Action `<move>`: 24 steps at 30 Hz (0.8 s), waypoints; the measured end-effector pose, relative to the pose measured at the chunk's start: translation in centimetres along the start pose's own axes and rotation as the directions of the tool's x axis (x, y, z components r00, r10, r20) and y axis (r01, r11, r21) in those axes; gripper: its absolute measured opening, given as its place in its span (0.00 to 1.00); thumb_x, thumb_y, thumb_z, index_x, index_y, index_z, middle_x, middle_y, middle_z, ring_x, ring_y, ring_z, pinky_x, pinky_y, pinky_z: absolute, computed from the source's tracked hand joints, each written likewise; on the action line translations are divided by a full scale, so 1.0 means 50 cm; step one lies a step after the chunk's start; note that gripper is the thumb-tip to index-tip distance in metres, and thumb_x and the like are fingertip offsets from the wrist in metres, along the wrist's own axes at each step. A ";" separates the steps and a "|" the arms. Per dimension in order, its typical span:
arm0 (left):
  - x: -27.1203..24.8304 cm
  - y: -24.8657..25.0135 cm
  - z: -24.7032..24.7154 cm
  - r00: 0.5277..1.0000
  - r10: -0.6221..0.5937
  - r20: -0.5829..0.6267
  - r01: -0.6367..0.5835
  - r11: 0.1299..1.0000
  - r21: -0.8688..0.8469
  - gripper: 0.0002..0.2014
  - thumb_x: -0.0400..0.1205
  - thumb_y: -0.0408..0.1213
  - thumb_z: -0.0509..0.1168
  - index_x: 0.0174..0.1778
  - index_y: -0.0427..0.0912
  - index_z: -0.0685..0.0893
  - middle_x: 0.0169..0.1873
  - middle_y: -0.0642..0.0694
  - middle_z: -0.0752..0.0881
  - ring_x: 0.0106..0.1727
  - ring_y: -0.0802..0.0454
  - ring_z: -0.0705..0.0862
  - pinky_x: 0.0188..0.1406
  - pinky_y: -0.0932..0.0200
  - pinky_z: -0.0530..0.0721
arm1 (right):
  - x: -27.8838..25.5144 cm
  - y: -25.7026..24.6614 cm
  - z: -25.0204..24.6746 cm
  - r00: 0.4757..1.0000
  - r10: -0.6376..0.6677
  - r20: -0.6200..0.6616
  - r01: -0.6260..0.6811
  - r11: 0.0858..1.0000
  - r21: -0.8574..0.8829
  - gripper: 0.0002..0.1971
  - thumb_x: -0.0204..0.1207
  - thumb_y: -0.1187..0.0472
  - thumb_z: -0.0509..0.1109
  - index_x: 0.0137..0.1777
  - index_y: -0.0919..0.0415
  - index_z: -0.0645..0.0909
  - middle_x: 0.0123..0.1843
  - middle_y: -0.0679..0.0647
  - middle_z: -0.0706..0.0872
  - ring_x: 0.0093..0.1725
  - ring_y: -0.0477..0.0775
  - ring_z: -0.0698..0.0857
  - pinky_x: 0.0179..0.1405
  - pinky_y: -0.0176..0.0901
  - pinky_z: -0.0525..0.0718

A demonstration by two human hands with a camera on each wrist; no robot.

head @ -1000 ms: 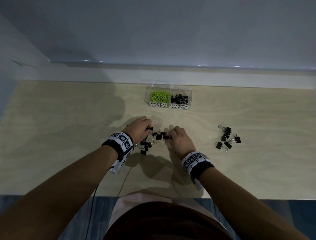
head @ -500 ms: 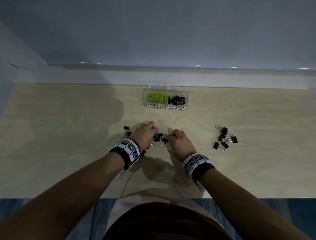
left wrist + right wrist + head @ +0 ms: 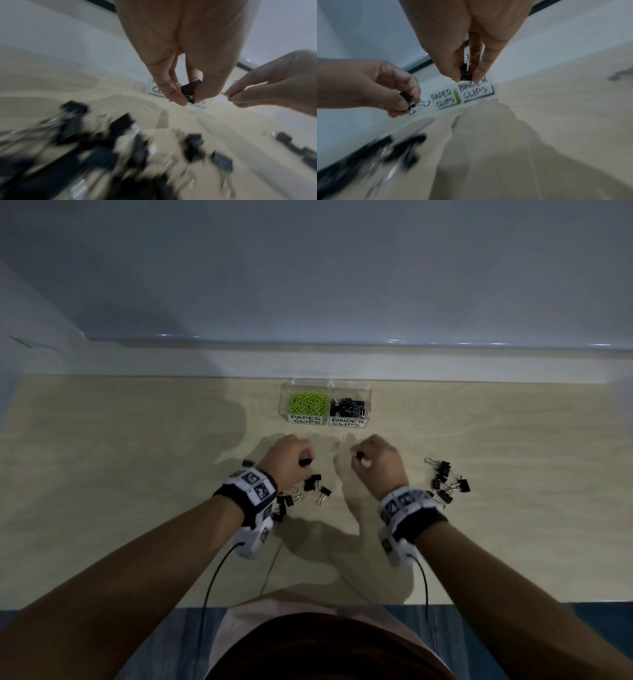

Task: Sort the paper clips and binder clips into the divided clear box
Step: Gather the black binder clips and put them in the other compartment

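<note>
The divided clear box [image 3: 326, 385] stands at the table's far middle, with green paper clips [image 3: 307, 402] in the left cell and black binder clips [image 3: 350, 407] in the right. My left hand [image 3: 301, 462] pinches a black binder clip [image 3: 189, 92] above the table, just short of the box. My right hand [image 3: 361, 460] pinches another black binder clip [image 3: 464, 71], raised in front of the cell labelled for binder clips [image 3: 475, 89]. Several loose binder clips [image 3: 313, 487] lie under and beside my left wrist.
A second heap of several black binder clips [image 3: 447, 484] lies to the right of my right wrist. A white ledge [image 3: 308, 361] and wall run behind the box. The table's near edge [image 3: 137, 607] is close to my body. Cables hang from both wristbands.
Both hands have risen off the middle heap, each with a binder clip pinched, and moved apart and toward the box. The view has tilted so the box sits closer.
</note>
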State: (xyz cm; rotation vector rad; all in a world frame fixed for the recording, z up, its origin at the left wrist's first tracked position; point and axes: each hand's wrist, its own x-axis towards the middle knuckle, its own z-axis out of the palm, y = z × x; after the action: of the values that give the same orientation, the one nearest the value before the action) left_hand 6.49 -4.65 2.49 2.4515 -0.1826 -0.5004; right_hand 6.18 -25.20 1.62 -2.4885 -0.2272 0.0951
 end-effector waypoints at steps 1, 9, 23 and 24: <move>0.011 0.020 -0.010 1.000 0.024 -0.020 -0.025 0.997 -0.069 0.06 0.74 0.32 0.70 0.46 0.42 0.83 0.45 0.46 0.83 0.47 0.50 0.84 0.54 0.53 0.85 | 0.029 -0.006 -0.016 0.999 0.003 -0.046 -0.003 1.000 0.003 0.06 0.70 0.67 0.71 0.45 0.64 0.88 0.42 0.58 0.86 0.37 0.55 0.83 0.42 0.46 0.86; 0.142 0.125 -0.101 0.982 0.104 -0.155 -0.114 0.992 -0.060 0.12 0.75 0.34 0.70 0.54 0.42 0.85 0.50 0.40 0.84 0.47 0.46 0.84 0.51 0.51 0.84 | 0.159 -0.029 -0.078 0.995 0.039 -0.087 -0.047 0.995 -0.087 0.14 0.71 0.65 0.72 0.58 0.63 0.84 0.54 0.64 0.83 0.49 0.64 0.83 0.51 0.49 0.83; -0.032 -0.004 0.064 0.992 -0.068 0.105 0.051 0.985 0.164 0.17 0.70 0.39 0.76 0.51 0.42 0.81 0.52 0.45 0.77 0.49 0.46 0.81 0.52 0.51 0.81 | -0.067 -0.074 0.091 0.944 0.107 0.312 -0.076 0.991 -0.111 0.11 0.68 0.58 0.69 0.49 0.59 0.81 0.46 0.61 0.81 0.45 0.65 0.80 0.41 0.52 0.84; -0.033 -0.007 0.067 0.994 -0.063 0.085 0.047 0.984 0.170 0.15 0.71 0.39 0.75 0.51 0.41 0.81 0.52 0.45 0.77 0.49 0.46 0.81 0.52 0.52 0.81 | -0.068 -0.075 0.094 0.945 0.112 0.306 -0.083 0.991 -0.108 0.10 0.69 0.59 0.69 0.49 0.60 0.81 0.46 0.61 0.81 0.44 0.65 0.80 0.40 0.52 0.83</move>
State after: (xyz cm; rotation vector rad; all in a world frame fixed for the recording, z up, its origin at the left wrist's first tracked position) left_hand 3.66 -5.82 0.32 2.6056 -0.2023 -0.6444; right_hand 1.76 -20.14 0.16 -2.5688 -0.2436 0.5337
